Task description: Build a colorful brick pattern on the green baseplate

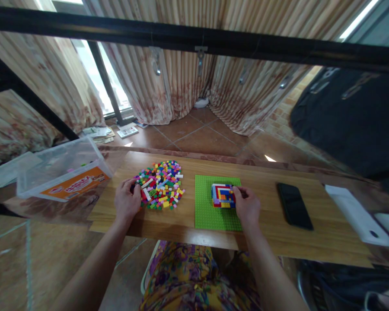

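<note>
A small block build (pixel 223 196) of red, white, yellow and blue toy bricks stands on a green baseplate (pixel 203 216). At its right side is my right hand (pixel 247 205), thumb and index finger closed on the build's edge. Whether a loose brick sits between those fingertips is hidden. My left hand (pixel 128 199) rests at the left edge of a spread pile of many-coloured toy bricks (pixel 164 183). Its fingers are curled in towards the thumb, and what they hold, if anything, cannot be made out.
On the wooden table (pixel 181 235), a black phone (pixel 294 206) lies to the right, near a white flat object (pixel 359 216). A clear plastic bin (pixel 61 166) with an orange label stands beyond the left end. A dark metal bar (pixel 194 36) crosses above the table.
</note>
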`<action>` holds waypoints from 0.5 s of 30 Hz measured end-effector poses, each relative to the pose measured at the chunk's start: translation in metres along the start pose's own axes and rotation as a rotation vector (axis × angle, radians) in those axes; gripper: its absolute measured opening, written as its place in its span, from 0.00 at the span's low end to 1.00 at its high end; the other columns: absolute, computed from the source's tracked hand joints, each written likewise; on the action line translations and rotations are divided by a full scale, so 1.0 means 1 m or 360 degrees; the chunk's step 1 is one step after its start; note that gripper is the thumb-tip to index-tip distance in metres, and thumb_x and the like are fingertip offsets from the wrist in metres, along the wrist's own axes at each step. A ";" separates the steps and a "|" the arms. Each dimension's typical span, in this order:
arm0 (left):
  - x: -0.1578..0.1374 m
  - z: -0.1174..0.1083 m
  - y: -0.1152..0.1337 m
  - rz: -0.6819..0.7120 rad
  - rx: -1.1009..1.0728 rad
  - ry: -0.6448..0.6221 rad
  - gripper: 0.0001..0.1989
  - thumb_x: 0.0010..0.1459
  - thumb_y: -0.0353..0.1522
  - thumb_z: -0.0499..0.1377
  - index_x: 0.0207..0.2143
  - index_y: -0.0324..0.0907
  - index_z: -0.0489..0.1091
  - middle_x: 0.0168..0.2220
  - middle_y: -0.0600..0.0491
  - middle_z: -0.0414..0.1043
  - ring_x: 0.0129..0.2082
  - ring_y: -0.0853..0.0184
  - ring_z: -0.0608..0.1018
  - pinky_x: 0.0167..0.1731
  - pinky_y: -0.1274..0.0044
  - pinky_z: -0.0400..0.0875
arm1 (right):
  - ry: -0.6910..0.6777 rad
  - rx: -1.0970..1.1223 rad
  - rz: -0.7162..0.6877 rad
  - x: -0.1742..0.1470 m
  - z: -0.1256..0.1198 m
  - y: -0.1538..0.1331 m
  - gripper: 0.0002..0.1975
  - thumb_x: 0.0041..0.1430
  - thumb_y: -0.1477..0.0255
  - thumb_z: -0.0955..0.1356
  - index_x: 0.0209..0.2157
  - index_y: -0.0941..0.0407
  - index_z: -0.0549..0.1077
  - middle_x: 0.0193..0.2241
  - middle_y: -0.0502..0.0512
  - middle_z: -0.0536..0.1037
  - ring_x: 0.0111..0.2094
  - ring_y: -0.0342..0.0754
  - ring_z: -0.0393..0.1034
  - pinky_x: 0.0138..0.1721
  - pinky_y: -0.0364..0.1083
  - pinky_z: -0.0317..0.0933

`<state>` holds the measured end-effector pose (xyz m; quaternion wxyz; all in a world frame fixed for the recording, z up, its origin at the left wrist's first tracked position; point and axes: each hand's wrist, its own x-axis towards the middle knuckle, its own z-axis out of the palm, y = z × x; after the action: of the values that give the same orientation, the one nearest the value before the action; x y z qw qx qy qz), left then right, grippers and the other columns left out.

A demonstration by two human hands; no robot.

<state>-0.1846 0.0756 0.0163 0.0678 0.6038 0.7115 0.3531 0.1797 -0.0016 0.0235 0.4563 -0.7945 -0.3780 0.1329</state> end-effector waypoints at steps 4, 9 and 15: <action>-0.001 -0.001 0.001 0.0000 -0.0001 -0.0012 0.16 0.58 0.36 0.52 0.42 0.39 0.74 0.47 0.45 0.74 0.49 0.57 0.75 0.52 0.67 0.68 | 0.0011 -0.0060 -0.0042 0.001 0.004 0.001 0.23 0.53 0.53 0.67 0.34 0.61 0.78 0.30 0.62 0.80 0.29 0.51 0.72 0.34 0.49 0.63; -0.001 -0.001 0.002 -0.0002 -0.0001 -0.0005 0.15 0.58 0.36 0.52 0.42 0.39 0.74 0.46 0.46 0.74 0.48 0.58 0.75 0.52 0.68 0.68 | 0.0021 -0.0094 -0.0133 -0.002 0.006 0.004 0.25 0.54 0.51 0.65 0.35 0.61 0.78 0.30 0.64 0.80 0.29 0.51 0.71 0.34 0.48 0.63; -0.002 -0.001 0.002 -0.0009 -0.0021 -0.0018 0.14 0.58 0.35 0.53 0.42 0.40 0.74 0.47 0.46 0.73 0.49 0.59 0.74 0.53 0.68 0.67 | 0.0019 -0.0117 -0.0193 -0.005 0.008 0.006 0.26 0.56 0.51 0.64 0.37 0.61 0.77 0.32 0.64 0.80 0.31 0.51 0.72 0.35 0.48 0.63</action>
<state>-0.1825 0.0736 0.0176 0.0768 0.6033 0.7105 0.3540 0.1748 -0.0016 0.0139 0.4362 -0.7872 -0.4274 0.0863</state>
